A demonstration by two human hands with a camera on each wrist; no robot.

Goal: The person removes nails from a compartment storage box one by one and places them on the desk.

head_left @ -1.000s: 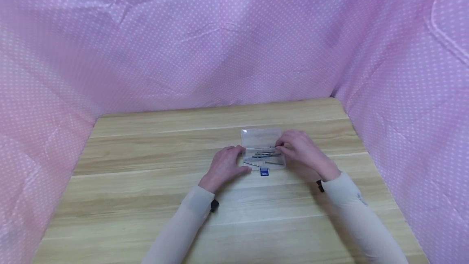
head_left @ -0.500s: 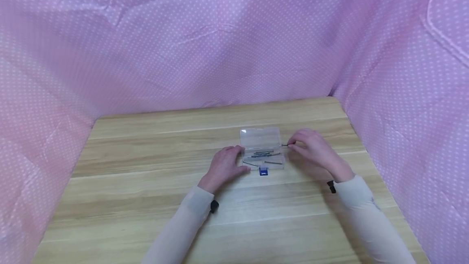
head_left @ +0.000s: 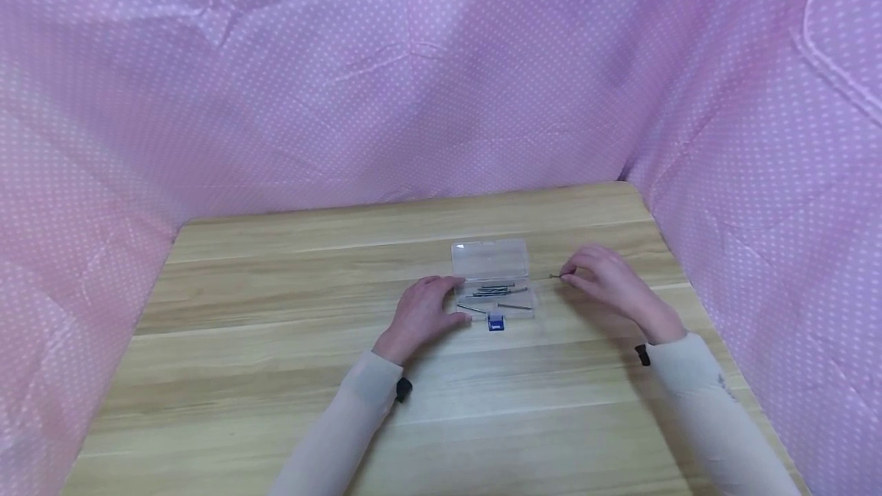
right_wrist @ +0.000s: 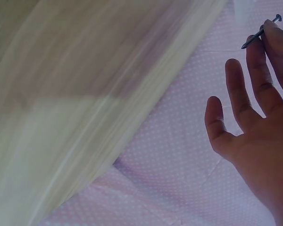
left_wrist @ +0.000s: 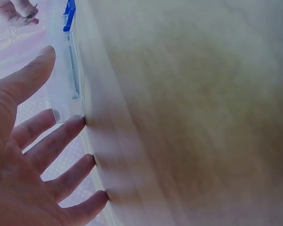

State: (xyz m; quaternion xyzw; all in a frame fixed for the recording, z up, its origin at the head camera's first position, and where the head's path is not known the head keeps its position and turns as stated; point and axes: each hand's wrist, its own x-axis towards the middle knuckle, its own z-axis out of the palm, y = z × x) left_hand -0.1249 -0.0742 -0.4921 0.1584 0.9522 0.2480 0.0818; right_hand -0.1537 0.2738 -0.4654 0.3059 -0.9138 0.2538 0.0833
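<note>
A clear plastic box [head_left: 477, 315] lies on the table with its lid [head_left: 489, 260] tipped back. Several nails [head_left: 493, 292] are in it, and a blue latch [head_left: 496, 323] juts from the front edge. My left hand [head_left: 423, 311] holds the box at its left end, thumb at the front corner and fingers toward the hinge side. To the right of the box, my right hand [head_left: 609, 282] pinches one nail [right_wrist: 253, 41] between thumb and fingertips. That nail's flat head and pointed tip both show in the right wrist view, while the other fingers spread loosely.
The wooden table [head_left: 289, 373] fills the lower part of the head view. Pink dotted cloth [head_left: 413, 98] hangs behind it and on both sides. The table's back edge runs behind the box.
My right hand has moved right from above the box, carrying the nail out past its right side. The left hand stays at the box's left end.
</note>
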